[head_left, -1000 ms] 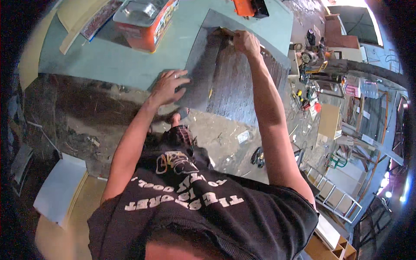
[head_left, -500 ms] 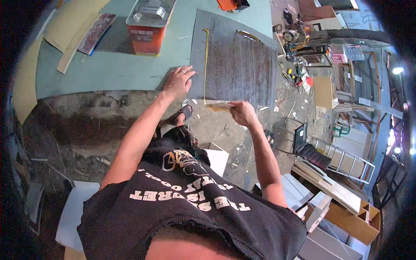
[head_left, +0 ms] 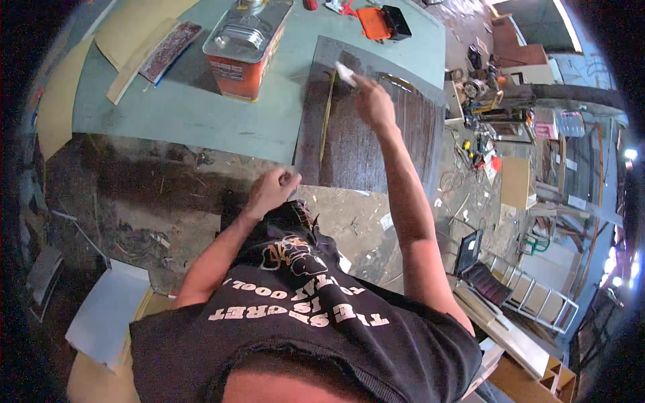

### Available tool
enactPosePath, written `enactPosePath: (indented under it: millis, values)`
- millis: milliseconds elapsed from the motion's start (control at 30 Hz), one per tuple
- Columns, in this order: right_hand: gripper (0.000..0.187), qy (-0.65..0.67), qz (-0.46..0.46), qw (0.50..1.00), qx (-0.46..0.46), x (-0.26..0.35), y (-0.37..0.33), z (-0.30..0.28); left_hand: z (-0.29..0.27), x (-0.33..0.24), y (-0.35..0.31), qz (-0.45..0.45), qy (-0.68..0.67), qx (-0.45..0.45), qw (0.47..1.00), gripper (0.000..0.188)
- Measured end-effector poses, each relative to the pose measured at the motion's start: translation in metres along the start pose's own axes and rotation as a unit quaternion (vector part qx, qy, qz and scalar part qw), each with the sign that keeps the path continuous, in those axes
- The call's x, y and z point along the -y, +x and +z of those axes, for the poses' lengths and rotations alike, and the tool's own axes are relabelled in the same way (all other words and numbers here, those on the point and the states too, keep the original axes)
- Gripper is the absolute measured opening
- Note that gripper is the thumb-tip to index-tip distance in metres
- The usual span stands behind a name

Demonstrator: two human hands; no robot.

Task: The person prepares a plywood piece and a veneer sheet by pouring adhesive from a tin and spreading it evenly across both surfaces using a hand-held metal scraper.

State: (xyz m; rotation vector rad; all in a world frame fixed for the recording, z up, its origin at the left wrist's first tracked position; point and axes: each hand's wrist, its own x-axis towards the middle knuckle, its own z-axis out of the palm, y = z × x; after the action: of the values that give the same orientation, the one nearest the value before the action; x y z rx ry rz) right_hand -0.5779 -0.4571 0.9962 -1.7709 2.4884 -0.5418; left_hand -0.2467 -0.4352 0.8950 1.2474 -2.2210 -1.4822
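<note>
The right hand (head_left: 373, 104) pinches a small white cloth (head_left: 345, 72) on the far part of a dark rectangular wooden panel (head_left: 376, 144). The left hand (head_left: 272, 191) is curled closed at the panel's near left corner, on the pale green bench (head_left: 201, 114).

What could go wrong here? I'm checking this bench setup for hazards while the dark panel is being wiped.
1. The dark panel overhangs the table's near edge; only the left hand steadies its corner, so pressure from the right hand with the white cloth might tip or slide it.
2. The orange metal can stands close beside the panel, where a wide stroke could knock it.
</note>
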Motion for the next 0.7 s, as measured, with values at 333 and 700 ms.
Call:
enactPosePath:
  millis: [333,700]
  values:
    - [0.033,0.003,0.081,0.993,0.084,-0.027,0.051,0.008,0.012,0.031,0.018,-0.104,-0.244,0.120,0.957,0.039]
    - [0.031,0.080,0.130,0.988,0.022,-0.002,-0.038,-0.030,0.010,-0.037,0.025,0.143,0.089,0.391,0.905,0.029]
